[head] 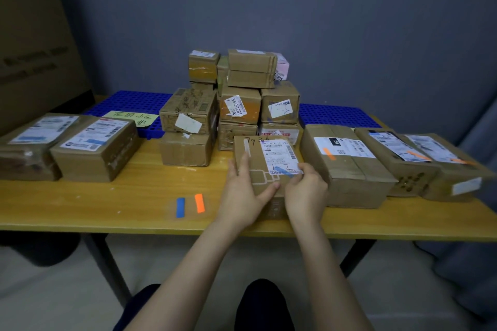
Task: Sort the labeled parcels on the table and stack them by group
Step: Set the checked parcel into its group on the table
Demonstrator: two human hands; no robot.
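**Item in hand.** The small brown cardboard parcel (258, 161) sits at the front centre of the yellow wooden table (107, 204), just ahead of the unsorted pile of taped cartons (236, 105). Its white printed label (279, 156) bears a blue marker stroke (285, 171) at the lower corner.

**Hands.** The left hand (242, 193) grips the parcel's near left corner, with the forefinger straight along the top face and the thumb across the front edge. The right hand (305, 191) has curled fingers that pinch the right edge at the label's corner.

**Step.** The parcel appears to be under inspection for grouping. The blue stroke suggests it belongs with the two flat blue-marked parcels (96, 148) at the left, not the three orange-marked parcels (347, 164) at the right.

**Next move.** A two-handed lift and a carry leftward, then a level placement on that group.

**Materials.** The cardboard is creased, matt and square-edged, with glossy tape bands. The labels are smooth paper. A blue strip (180, 207) and an orange strip (199, 203) lie flat on the table's grained top.
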